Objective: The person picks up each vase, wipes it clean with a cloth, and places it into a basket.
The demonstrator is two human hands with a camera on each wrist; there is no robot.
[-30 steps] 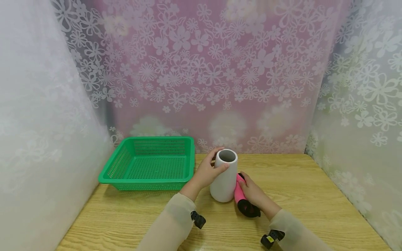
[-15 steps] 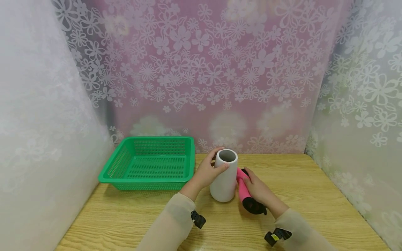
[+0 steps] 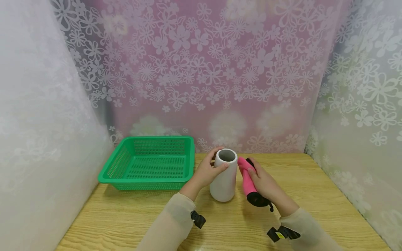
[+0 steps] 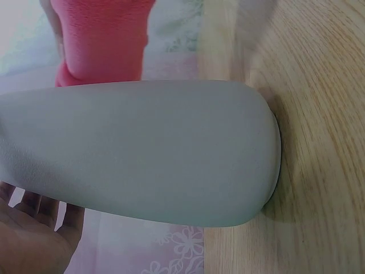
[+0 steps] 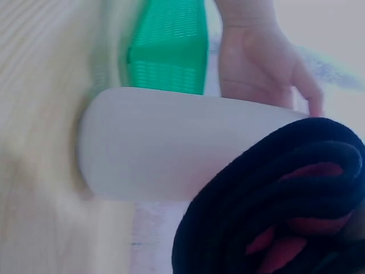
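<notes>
A tall white vase point(image 3: 222, 186) stands upright on the wooden table, its round mouth facing up. My left hand point(image 3: 205, 172) grips it near the top, thumb on the near side and fingers round the back. Just right of the vase, my right hand point(image 3: 263, 183) holds a folded pink cloth point(image 3: 249, 183) with black edging. In the right wrist view the rolled layers of the black edge point(image 5: 205, 222) show pink inside and overlap the vase point(image 5: 137, 148). The left wrist view shows the pink fabric point(image 4: 108, 40) beyond the vase's side, above the table surface.
A green plastic basket point(image 3: 146, 181) with slotted walls sits at the back left, close to my left wrist. Flower-patterned curtains point(image 3: 226, 87) hang behind the table point(image 3: 298, 195) and along both sides.
My right hand has moved up, away from me and slightly right, carrying the pink cloth from low against the vase's side to level with its rim. The left hand and vase stay put.
</notes>
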